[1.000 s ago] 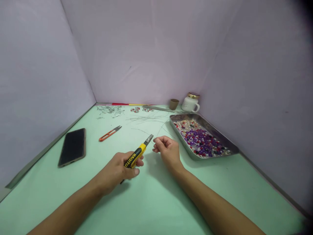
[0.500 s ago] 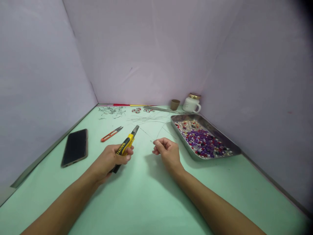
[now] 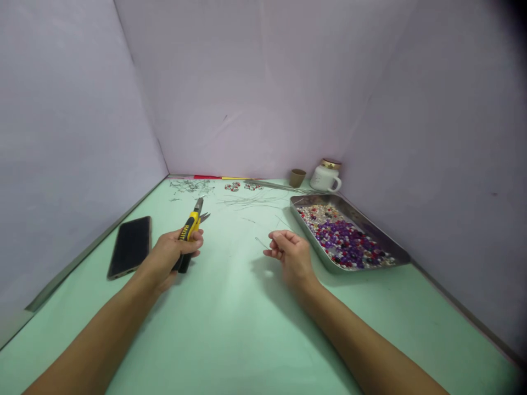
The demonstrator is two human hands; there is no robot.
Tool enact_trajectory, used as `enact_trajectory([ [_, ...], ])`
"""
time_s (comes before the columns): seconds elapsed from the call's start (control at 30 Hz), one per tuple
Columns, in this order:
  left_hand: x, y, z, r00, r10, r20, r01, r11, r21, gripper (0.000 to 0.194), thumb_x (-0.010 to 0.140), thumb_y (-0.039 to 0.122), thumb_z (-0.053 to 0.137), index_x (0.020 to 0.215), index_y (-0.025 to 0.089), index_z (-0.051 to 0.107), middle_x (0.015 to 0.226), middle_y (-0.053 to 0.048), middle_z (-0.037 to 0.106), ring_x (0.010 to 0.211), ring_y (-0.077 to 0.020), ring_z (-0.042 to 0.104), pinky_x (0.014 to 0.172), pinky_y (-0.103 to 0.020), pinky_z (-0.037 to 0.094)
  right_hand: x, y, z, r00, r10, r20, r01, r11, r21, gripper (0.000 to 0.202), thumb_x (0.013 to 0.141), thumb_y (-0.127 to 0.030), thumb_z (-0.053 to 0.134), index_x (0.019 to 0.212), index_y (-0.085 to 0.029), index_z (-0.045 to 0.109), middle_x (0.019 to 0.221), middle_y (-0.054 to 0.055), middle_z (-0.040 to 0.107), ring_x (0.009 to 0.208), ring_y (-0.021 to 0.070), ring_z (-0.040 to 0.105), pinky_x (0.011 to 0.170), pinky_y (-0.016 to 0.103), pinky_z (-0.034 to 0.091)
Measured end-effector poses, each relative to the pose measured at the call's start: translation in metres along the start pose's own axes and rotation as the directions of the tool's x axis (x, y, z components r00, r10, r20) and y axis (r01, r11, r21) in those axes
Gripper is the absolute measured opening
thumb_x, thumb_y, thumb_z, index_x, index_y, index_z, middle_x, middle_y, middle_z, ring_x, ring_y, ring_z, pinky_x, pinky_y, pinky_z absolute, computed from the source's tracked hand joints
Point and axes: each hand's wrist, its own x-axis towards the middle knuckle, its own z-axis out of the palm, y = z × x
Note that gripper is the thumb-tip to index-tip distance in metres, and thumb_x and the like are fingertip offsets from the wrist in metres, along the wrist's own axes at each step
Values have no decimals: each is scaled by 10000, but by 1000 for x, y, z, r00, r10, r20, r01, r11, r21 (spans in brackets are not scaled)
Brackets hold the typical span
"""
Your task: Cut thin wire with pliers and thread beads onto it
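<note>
My left hand (image 3: 171, 253) is closed around yellow-and-black pliers (image 3: 190, 224), metal jaws tilted up and away from me. Behind them, the blade tips of the thread snips (image 3: 205, 217) show; the rest is hidden. A short distance to the right, my right hand (image 3: 293, 253) pinches a thin wire (image 3: 261, 243) between thumb and fingers. The wire's free end points left and seems bent into a small loop. To the right of that hand lies a metal tray (image 3: 315, 247) with purple, red, white and dark beads (image 3: 346, 238) in it.
A phone (image 3: 130, 247) lies at the left. Toward the back are tangled wire pieces (image 3: 191, 186), two beaded pieces (image 3: 233, 187), loose straight wires (image 3: 251, 202), a brown cup (image 3: 297, 178) and a white lidded mug (image 3: 325, 176). Pale walls enclose the table.
My left hand has moved left with the pliers, away from the wire and in front of the snips. My right hand keeps its pinch on the wire, nearly in place. The view has shifted slightly.
</note>
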Motion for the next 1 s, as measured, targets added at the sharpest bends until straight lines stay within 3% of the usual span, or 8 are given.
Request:
enact_trajectory([
  [0.13, -6, 1, 4, 994, -18, 107, 13, 999, 41, 152, 539, 207, 651, 677, 166, 600, 993, -46, 580, 975, -205, 504, 760, -278, 412, 3, -6, -2, 995, 101, 27, -103, 989, 109, 113, 573, -243, 608, 573, -136, 574, 446, -53, 468, 357, 39, 368, 460, 230, 480],
  [0.23, -8, 2, 4, 970, -46, 238, 20, 993, 114, 159, 568, 196, 617, 722, 156, 611, 1046, -63, 554, 980, -214, 499, 773, -294, 403, 3, -13, -4, 954, 185, 234, -210, 974, 88, 119, 582, -237, 576, 518, -143, 539, 418, -65, 395, 348, 39, 325, 423, 212, 450],
  [0.37, -12, 7, -2, 839, -119, 531, -2, 975, 221, 195, 588, 175, 584, 782, 163, 606, 964, -54, 559, 883, -201, 504, 722, -294, 389, 4, -18, -8, 858, 215, 467, -230, 973, -27, 153, 619, -232, 558, 505, -153, 494, 445, -70, 341, 362, 43, 282, 427, 223, 441],
  [0.43, -16, 10, -2, 771, -124, 624, -42, 969, 244, 198, 574, 177, 580, 772, 170, 600, 879, -39, 557, 805, -190, 486, 669, -280, 373, 5, -18, -9, 850, 212, 483, -210, 976, -57, 158, 627, -228, 548, 505, -157, 477, 461, -69, 331, 369, 44, 266, 430, 226, 440],
  [0.5, -21, 11, 1, 740, -100, 665, -93, 964, 249, 187, 563, 182, 579, 749, 173, 593, 838, -27, 538, 768, -179, 456, 638, -265, 350, 5, -17, -9, 851, 206, 482, -199, 978, -66, 156, 632, -227, 535, 509, -160, 468, 470, -69, 322, 372, 47, 259, 427, 229, 440],
  [0.8, -30, 9, 14, 727, -52, 684, -233, 919, 318, 159, 592, 166, 524, 751, 176, 512, 812, 0, 493, 666, -123, 398, 578, -235, 298, 3, -12, -4, 838, 228, 496, -221, 972, -74, 151, 655, -225, 504, 529, -165, 447, 482, -72, 303, 368, 47, 243, 424, 231, 434],
  [0.9, -32, 8, 19, 744, -48, 666, -271, 890, 366, 147, 578, 134, 513, 717, 175, 489, 770, 7, 497, 663, -123, 405, 575, -233, 308, 3, -9, -5, 828, 230, 511, -234, 971, -58, 142, 663, -227, 494, 542, -166, 450, 491, -71, 300, 374, 50, 246, 431, 234, 435],
  [1.0, -30, 5, 21, 800, -48, 598, -219, 905, 365, 112, 579, 130, 509, 670, 171, 458, 771, 2, 507, 639, -118, 423, 555, -231, 321, 2, -8, -6, 817, 236, 527, -267, 964, -17, 144, 656, -236, 496, 537, -165, 455, 486, -74, 277, 373, 48, 227, 431, 225, 426],
])
